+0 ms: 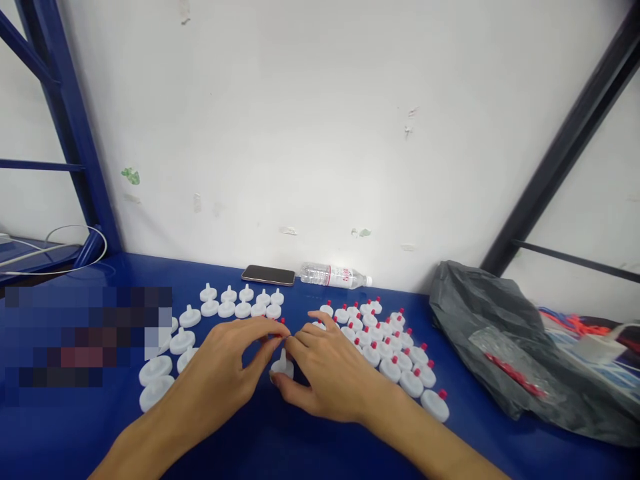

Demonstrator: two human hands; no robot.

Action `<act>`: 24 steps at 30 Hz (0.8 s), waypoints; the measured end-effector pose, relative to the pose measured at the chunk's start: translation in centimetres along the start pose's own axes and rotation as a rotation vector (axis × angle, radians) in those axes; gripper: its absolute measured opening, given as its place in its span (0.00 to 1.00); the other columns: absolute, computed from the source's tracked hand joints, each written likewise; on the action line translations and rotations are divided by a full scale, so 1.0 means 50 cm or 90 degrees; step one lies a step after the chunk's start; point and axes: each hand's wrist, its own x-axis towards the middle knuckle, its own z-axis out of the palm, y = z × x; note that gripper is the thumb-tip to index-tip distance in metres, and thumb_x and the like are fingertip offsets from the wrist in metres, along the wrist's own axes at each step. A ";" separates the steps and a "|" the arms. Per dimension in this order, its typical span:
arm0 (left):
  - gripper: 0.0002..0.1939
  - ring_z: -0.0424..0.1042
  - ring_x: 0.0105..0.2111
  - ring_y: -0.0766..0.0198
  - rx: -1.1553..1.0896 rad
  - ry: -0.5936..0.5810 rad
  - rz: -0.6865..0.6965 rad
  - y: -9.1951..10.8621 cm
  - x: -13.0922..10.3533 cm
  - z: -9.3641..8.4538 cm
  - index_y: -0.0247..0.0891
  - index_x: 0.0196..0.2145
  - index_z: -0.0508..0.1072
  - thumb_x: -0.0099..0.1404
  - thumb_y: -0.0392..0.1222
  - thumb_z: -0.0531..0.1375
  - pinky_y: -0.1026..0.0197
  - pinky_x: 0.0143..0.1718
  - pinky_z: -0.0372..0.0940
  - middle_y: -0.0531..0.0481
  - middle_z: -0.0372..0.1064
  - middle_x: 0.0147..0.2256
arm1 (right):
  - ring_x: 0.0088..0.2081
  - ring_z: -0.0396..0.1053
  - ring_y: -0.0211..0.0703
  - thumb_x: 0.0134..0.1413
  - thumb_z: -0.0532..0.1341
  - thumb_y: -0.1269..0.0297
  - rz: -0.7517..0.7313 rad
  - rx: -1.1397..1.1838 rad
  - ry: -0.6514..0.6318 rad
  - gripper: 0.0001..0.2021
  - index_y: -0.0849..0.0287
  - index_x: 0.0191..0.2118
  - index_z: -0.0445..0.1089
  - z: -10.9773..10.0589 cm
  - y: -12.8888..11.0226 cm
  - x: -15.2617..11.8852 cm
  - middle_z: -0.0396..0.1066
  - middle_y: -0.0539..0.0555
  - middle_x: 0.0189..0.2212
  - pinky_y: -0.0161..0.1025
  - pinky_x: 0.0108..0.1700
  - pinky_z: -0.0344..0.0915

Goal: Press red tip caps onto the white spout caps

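Note:
My right hand [327, 370] is closed around a round white plastic lid with a pointed nozzle [283, 367], its thumb against the near side of the disc. The nozzle points up. Just above the tip, my left hand [235, 353] pinches thumb and forefinger together, and a trace of red there looks like a small red cap; the fingers mostly hide it. To the left stand several white nozzle lids [183, 341] with bare tips. On the right, many more white lids [411, 383] carry red caps on their nozzles.
Along the wall lie a phone [269, 275] and a clear plastic bottle [334, 275] on the blue table [240, 440]. At right, a dark grey plastic bag [470, 313] bears a clear packet of red caps [515, 375]. Blue metal posts [75, 120] rise at left.

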 end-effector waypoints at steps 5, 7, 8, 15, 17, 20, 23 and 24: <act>0.08 0.81 0.35 0.63 -0.074 -0.029 -0.055 0.009 0.009 -0.006 0.48 0.41 0.81 0.71 0.46 0.60 0.64 0.41 0.71 0.59 0.83 0.36 | 0.36 0.75 0.46 0.69 0.59 0.49 0.005 -0.020 0.038 0.19 0.61 0.38 0.74 0.002 0.002 0.002 0.78 0.53 0.30 0.51 0.64 0.55; 0.08 0.81 0.35 0.63 -0.065 -0.030 -0.058 0.009 0.011 -0.004 0.47 0.39 0.81 0.70 0.46 0.61 0.63 0.40 0.71 0.58 0.83 0.36 | 0.33 0.76 0.45 0.69 0.59 0.47 -0.002 -0.032 0.048 0.20 0.60 0.36 0.75 0.004 0.004 0.002 0.78 0.52 0.28 0.50 0.64 0.56; 0.08 0.80 0.35 0.62 -0.056 -0.028 -0.058 0.008 0.011 -0.003 0.47 0.38 0.81 0.69 0.45 0.61 0.63 0.39 0.71 0.58 0.83 0.35 | 0.32 0.76 0.44 0.69 0.59 0.47 -0.007 -0.038 0.050 0.21 0.60 0.35 0.75 0.004 0.005 0.002 0.77 0.52 0.27 0.49 0.63 0.57; 0.09 0.79 0.31 0.63 -0.064 -0.020 -0.081 0.007 0.009 -0.007 0.48 0.36 0.82 0.67 0.45 0.61 0.63 0.35 0.70 0.58 0.82 0.33 | 0.34 0.78 0.46 0.67 0.61 0.45 0.002 -0.041 0.069 0.21 0.61 0.41 0.76 0.002 0.014 0.001 0.79 0.53 0.29 0.50 0.63 0.60; 0.09 0.78 0.31 0.63 -0.078 -0.020 -0.094 0.008 0.011 -0.009 0.48 0.36 0.83 0.67 0.46 0.61 0.64 0.34 0.70 0.58 0.82 0.33 | 0.34 0.78 0.46 0.68 0.61 0.45 0.011 -0.044 0.096 0.21 0.62 0.42 0.76 0.003 0.017 0.000 0.79 0.53 0.28 0.51 0.62 0.61; 0.10 0.78 0.31 0.62 -0.092 -0.013 -0.117 0.008 0.014 -0.013 0.48 0.37 0.83 0.67 0.48 0.61 0.63 0.34 0.70 0.57 0.83 0.33 | 0.36 0.79 0.46 0.70 0.60 0.48 0.015 -0.021 0.152 0.19 0.63 0.43 0.75 0.006 0.021 -0.001 0.80 0.55 0.31 0.49 0.62 0.63; 0.12 0.80 0.33 0.60 -0.102 -0.009 -0.138 0.007 0.018 -0.017 0.47 0.38 0.83 0.68 0.53 0.62 0.62 0.36 0.71 0.55 0.83 0.35 | 0.37 0.80 0.45 0.72 0.59 0.52 0.013 0.023 0.212 0.16 0.62 0.47 0.74 0.009 0.026 -0.002 0.81 0.55 0.35 0.47 0.59 0.65; 0.13 0.80 0.34 0.59 -0.105 -0.009 -0.143 0.006 0.019 -0.019 0.46 0.37 0.83 0.68 0.54 0.62 0.61 0.36 0.72 0.54 0.84 0.36 | 0.37 0.80 0.45 0.72 0.60 0.54 0.010 0.034 0.231 0.15 0.62 0.49 0.74 0.009 0.027 -0.003 0.82 0.55 0.35 0.46 0.58 0.67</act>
